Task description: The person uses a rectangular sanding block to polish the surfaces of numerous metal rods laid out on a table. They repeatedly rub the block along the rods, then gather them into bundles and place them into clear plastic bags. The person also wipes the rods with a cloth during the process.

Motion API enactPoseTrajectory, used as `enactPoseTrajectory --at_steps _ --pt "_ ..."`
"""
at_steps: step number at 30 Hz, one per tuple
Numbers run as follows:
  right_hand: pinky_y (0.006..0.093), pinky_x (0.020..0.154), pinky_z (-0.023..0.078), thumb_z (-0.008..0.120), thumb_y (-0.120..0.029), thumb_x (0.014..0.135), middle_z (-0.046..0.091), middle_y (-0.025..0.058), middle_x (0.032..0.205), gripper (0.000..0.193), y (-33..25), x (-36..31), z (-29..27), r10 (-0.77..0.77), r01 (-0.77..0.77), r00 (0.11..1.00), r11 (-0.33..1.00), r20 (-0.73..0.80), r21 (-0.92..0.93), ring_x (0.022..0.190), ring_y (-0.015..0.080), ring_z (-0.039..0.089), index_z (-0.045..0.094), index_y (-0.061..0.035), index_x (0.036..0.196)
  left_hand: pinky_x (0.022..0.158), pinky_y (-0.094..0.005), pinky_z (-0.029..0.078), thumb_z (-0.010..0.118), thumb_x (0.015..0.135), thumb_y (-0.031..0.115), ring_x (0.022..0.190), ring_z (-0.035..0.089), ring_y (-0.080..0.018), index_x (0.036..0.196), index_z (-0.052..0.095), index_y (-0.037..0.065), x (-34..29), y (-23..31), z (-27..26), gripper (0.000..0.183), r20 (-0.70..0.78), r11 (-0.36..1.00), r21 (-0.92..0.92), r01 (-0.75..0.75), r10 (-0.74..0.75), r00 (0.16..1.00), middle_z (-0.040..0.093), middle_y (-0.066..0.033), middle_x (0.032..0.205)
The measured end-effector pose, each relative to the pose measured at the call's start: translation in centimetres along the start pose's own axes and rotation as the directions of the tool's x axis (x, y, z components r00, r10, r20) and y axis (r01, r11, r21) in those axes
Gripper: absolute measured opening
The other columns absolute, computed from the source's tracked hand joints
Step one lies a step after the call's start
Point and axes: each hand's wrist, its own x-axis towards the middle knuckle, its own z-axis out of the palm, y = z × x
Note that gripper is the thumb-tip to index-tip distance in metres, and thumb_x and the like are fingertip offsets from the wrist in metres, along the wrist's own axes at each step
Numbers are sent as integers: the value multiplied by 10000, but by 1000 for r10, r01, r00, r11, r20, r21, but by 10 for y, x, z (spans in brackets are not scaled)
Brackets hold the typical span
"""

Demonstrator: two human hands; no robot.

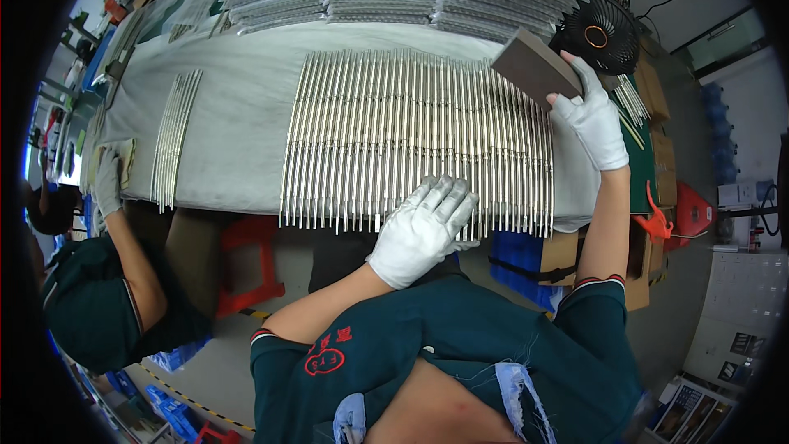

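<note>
Evidently rods: many thin silvery metal rods (pixel 411 127) lie side by side in a wide sheet at the centre of the frame, on the cloth-covered bench (pixel 234 115), their lower ends uneven and seeming to pass its near edge.
Rod feel: probably stiff and light one by one, but heavy as a sheet; smooth, shiny sides should roll and slip under cotton.
Rod bands: darker lines cross the sheet; whether they are joins or grooves I cannot tell.
Rod hold: a single rod is best pinched near its protruding lower end; several want a flat palm across them to stop rolling.
Left hand: the gloved left hand (pixel 426 230) lies nearly flat, fingers extended together, over the lower ends at lower centre.
Right hand: the gloved right hand (pixel 593 111), upper right, grips a block between thumb and fingers, bare tips showing.
Block: the dark, squared block (pixel 536 66) is tilted over the sheet's upper-right corner; it looks firm and easy to hold by its sides, though contact with the rods is unclear.
Fan: a black fan (pixel 596 35) stands just beside it.
</note>
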Motion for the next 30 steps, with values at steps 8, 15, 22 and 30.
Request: enactPoseTrajectory --at_steps 8,15,22,30 --pt "366 861 544 762 -319 795 649 52 1123 508 -57 97 84 -420 389 900 893 -112 -226 1009 237 670 609 -269 1276 1062 -444 436 737 761 488 1197 570 -312 1259 577 51 2 0 -4 682 -10 998 -57 -9 9 1000 598 -133 1257" --pt "401 671 563 751 -368 782 689 -39 1021 428 -51 116 130 -552 447 804 806 -221 -389 808 234 701 654 -312 1195 1035 -472 453 719 818 425 1130 614 -317 1243 606 71 -15 -10 -19 564 -47 982 -168 -85 78 996 652 -113 1197" --pt "404 576 522 792 -341 744 665 1 916 410 -41 108 113 -586 365 788 692 -190 -623 728 236 655 702 -301 1141 979 -474 482 761 768 303 1053 628 -318 1226 613 84 -25 -29 -36 528 -175 979 -180 -91 59 983 660 -107 1127" --pt "390 580 513 783 -237 746 660 -3 935 504 -46 87 117 -708 506 659 666 -252 -548 715 225 630 649 -299 1228 996 -534 463 641 934 277 1123 614 -403 1314 561 67 -69 -62 -67 441 -341 986 -66 156 -169 925 658 -126 1190"
